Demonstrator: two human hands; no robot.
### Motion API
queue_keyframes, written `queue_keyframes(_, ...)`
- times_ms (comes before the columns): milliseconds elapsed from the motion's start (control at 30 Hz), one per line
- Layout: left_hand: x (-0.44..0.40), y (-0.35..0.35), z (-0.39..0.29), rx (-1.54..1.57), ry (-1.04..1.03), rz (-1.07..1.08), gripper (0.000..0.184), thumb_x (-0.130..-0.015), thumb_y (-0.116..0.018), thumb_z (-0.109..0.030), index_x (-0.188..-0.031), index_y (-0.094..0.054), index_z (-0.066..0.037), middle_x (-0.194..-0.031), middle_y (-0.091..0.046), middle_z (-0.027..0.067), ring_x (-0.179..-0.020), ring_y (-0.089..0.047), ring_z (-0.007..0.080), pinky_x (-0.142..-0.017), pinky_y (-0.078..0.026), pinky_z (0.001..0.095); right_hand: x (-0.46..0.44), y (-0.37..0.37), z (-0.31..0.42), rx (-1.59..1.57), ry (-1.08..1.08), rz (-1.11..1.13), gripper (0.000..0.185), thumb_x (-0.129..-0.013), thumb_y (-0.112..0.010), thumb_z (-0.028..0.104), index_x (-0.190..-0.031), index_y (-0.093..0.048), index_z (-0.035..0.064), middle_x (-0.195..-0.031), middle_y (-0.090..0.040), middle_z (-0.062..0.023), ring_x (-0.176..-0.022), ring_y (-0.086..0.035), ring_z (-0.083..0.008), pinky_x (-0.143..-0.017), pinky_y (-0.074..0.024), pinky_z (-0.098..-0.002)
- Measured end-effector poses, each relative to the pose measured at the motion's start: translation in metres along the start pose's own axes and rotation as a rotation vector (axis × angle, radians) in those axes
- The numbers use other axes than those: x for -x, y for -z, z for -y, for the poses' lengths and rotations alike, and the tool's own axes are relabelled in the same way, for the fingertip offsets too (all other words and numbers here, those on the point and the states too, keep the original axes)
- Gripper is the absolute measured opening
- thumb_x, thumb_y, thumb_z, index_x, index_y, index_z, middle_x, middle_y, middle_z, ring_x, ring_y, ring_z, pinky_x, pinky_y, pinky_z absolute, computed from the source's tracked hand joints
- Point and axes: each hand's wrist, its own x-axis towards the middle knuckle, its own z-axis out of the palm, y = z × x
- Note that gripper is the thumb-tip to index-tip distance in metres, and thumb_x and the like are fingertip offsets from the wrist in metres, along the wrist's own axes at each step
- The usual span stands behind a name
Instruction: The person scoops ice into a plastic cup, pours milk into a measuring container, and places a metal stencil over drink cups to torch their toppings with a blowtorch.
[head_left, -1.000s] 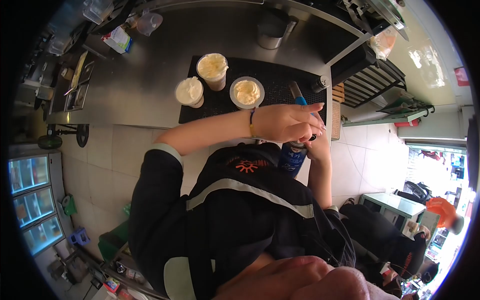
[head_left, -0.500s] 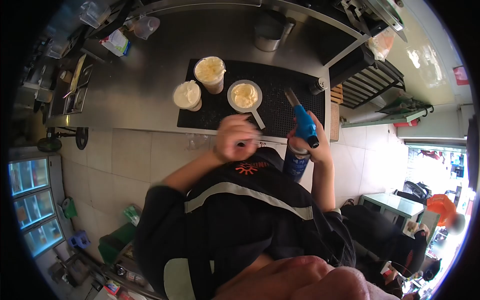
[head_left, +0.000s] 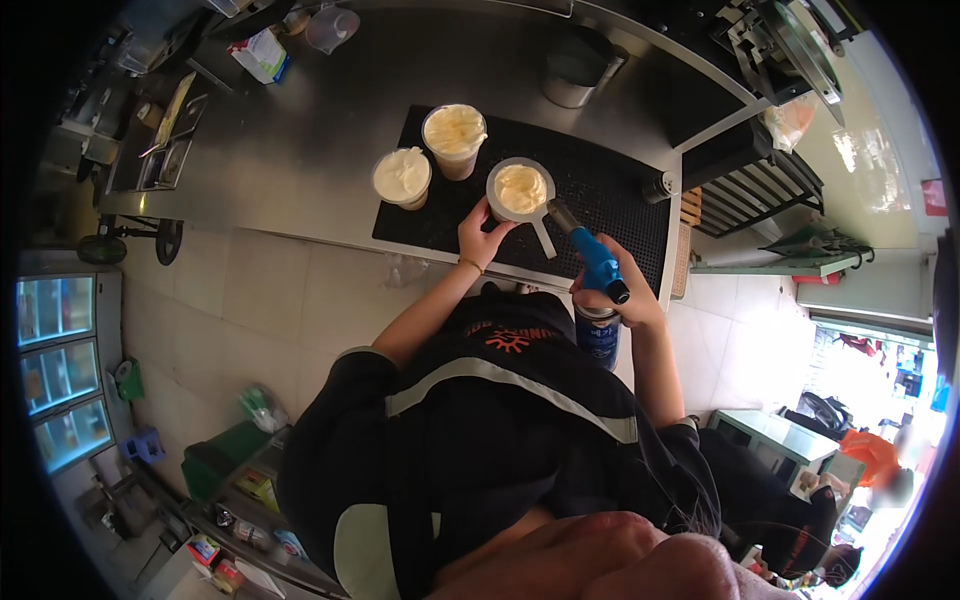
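My right hand (head_left: pixel 622 288) is wrapped around a blue-headed gas torch (head_left: pixel 600 268), which sits on a dark blue gas canister (head_left: pixel 597 340). Its metal nozzle points up and left toward a cup topped with pale cream (head_left: pixel 521 188); I see no flame. A light grey ring with a handle (head_left: pixel 545 240) surrounds the cream at the top of that cup. My left hand (head_left: pixel 484 238) grips the cup's near side below the ring, thumb and fingers on either side. Left of it stand a cup with yellowish topping (head_left: pixel 455 138) and a cup with whiter cream (head_left: pixel 402 178).
The cups stand on a black perforated mat (head_left: pixel 610 200) on a steel counter (head_left: pixel 300 160). Behind them is a metal pitcher (head_left: pixel 572 75); a small dark canister (head_left: pixel 660 187) stands at the mat's right edge. Another person in dark clothes (head_left: pixel 770 490) is at lower right.
My left hand has moved from in front of my apron up to the cup and taken hold of it. The torch nozzle has swung left toward the cream.
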Motion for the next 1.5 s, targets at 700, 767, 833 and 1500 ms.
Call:
queue_keyframes(700, 0.008, 0.01, -0.018, -0.324, -0.172, -0.035, 0.049, -0.077, -0.077, -0.017, -0.118, -0.058, 0.001, -0.098, -0.069, 0.0119, -0.084, -0.067, 0.0199, -0.075, -0.052, 0.0286, -0.018, -0.003, 0.006, -0.045, -0.054, 0.051, 0.058, -0.054, -0.08, 0.006, -0.104, -0.051, 0.0035, -0.075, -0.063, -0.0073, -0.073, -0.065, -0.018, -0.071, -0.0512, -0.0295)
queue_keyframes(767, 0.031, 0.022, -0.052, -0.371, -0.104, -0.014, 0.051, -0.078, -0.077, -0.021, -0.121, -0.056, 0.0, -0.099, -0.069, 0.0114, -0.084, -0.067, 0.0208, -0.075, -0.052, 0.0282, -0.011, 0.005, 0.011, -0.029, -0.022, 0.005, 0.058, -0.054, -0.079, 0.006, -0.105, -0.052, 0.0033, -0.075, -0.063, -0.0076, -0.073, -0.065, -0.0183, -0.071, -0.0508, -0.0299)
queue_keyframes(833, 0.039, 0.031, -0.07, -0.21, 0.149, 0.068, 0.051, -0.081, -0.075, -0.025, -0.121, -0.055, -0.002, -0.1, -0.069, 0.0111, -0.082, -0.067, 0.0201, -0.074, -0.052, 0.0274, -0.002, 0.009, 0.013, -0.04, 0.005, -0.041, 0.058, -0.054, -0.079, 0.005, -0.106, -0.052, 0.003, -0.076, -0.063, -0.008, -0.073, -0.065, -0.0188, -0.071, -0.0504, -0.0305)
queue_keyframes(1500, 0.012, -0.013, -0.125, 0.288, 0.85, 0.476, 0.026, -0.091, -0.065, -0.021, -0.104, -0.065, 0.001, -0.093, -0.068, 0.0091, -0.072, -0.065, 0.0092, -0.066, -0.055, 0.0203, 0.013, 0.016, 0.01, -0.137, 0.021, -0.12, 0.058, -0.056, -0.08, 0.005, -0.104, -0.049, 0.0033, -0.077, -0.063, -0.0075, -0.075, -0.066, -0.0184, -0.073, -0.0511, -0.0299)
